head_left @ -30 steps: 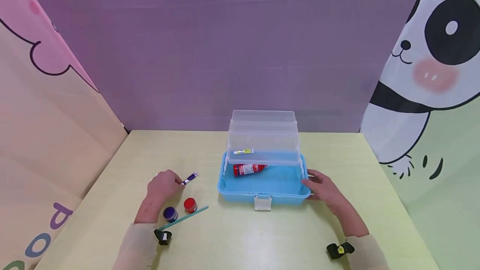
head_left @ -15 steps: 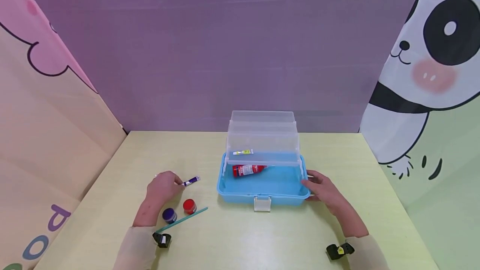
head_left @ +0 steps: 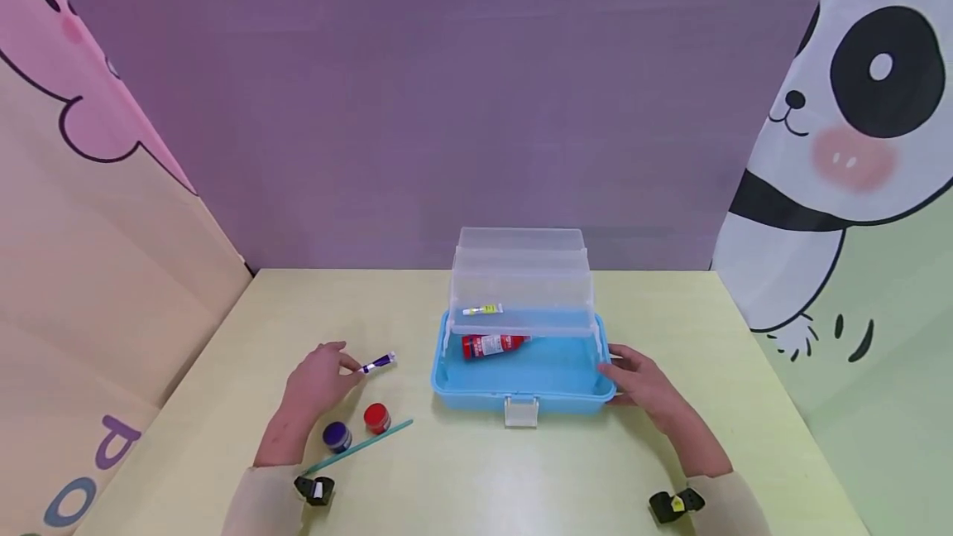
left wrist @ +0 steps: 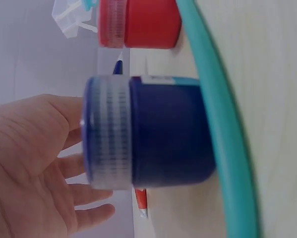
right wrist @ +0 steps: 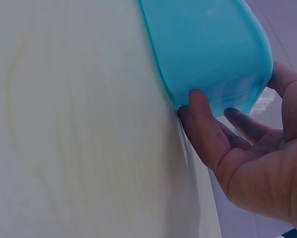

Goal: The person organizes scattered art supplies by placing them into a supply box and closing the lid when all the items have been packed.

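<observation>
Toward the left edge of the table (head_left: 447, 495), the left hand (head_left: 315, 383) is pinching one end of a purple tube (head_left: 380, 362); a red jar (head_left: 377, 418), a blue jar (head_left: 337, 437) and a green stick (head_left: 360, 447) are resting nearby. Well apart, the right hand (head_left: 644, 379) is gripping the right end of a blue box (head_left: 476, 400), standing open toward the back edge.

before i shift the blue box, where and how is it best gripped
The box is probably best held by its two short ends, coming from left and right, thumbs on top. Its long side faces front, where the latch hangs, and the clear top stands raised at the back, so neither looks firm to hold. The right hand grips the right end; the left end is untouched.
</observation>
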`<action>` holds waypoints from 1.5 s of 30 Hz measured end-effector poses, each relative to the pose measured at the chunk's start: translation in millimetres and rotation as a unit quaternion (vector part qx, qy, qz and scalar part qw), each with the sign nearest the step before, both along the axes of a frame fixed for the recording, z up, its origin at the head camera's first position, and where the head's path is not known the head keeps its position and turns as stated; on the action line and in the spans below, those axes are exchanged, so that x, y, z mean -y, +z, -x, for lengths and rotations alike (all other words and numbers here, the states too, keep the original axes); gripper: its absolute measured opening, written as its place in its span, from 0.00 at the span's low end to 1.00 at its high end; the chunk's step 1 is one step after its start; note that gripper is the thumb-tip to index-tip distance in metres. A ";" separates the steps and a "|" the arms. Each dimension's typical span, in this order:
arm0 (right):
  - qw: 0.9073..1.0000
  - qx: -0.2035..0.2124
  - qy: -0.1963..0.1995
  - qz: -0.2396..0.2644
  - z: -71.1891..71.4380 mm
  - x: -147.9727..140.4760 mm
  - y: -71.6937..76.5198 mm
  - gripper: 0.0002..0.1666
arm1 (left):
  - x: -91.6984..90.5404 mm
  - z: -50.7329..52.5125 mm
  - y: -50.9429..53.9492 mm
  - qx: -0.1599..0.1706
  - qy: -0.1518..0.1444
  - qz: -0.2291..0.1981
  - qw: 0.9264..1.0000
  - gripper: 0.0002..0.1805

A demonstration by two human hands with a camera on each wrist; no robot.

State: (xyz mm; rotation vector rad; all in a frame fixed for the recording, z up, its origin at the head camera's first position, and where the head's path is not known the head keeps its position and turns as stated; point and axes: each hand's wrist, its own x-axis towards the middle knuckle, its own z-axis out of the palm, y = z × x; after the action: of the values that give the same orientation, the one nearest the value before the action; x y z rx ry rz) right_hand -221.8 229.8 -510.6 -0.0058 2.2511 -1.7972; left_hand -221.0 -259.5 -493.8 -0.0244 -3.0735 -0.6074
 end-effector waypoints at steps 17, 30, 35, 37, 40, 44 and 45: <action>1.000 0.000 0.011 0.005 0.1 -3.3 -1.5 0.36 | -6.2 -4.8 30.3 -0.115 -0.038 -0.017 0.993 0.07; 1.000 -0.002 0.006 0.005 -2.9 -1.0 -1.2 0.36 | -23.0 -1.7 54.4 -0.125 -0.061 -0.031 0.990 0.07; 1.000 -0.001 0.009 0.004 -3.2 -0.8 0.2 0.36 | -28.3 6.1 57.6 -0.106 -0.061 -0.039 0.992 0.08; 1.000 -0.004 0.008 0.003 -2.9 -1.4 -0.2 0.36 | -31.7 8.7 58.5 -0.100 -0.063 -0.045 0.992 0.08; 1.000 -0.005 0.005 0.004 -2.6 -1.6 -1.3 0.35 | -37.3 11.8 59.8 -0.092 -0.064 -0.051 0.992 0.09; 1.000 -0.001 0.009 0.009 0.6 -2.7 -0.3 0.36 | -46.0 19.5 63.7 -0.084 -0.064 -0.047 0.993 0.09; 1.000 -0.001 0.010 0.011 1.4 -3.1 0.2 0.36 | -48.4 21.9 64.5 -0.084 -0.064 -0.046 0.993 0.09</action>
State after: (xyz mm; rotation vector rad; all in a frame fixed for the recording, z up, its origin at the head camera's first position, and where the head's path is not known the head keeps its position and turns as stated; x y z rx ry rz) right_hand -223.2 232.9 -510.4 -0.0357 2.2258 -1.8113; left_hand -242.9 -211.2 -429.3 -0.2612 -2.8945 -0.7126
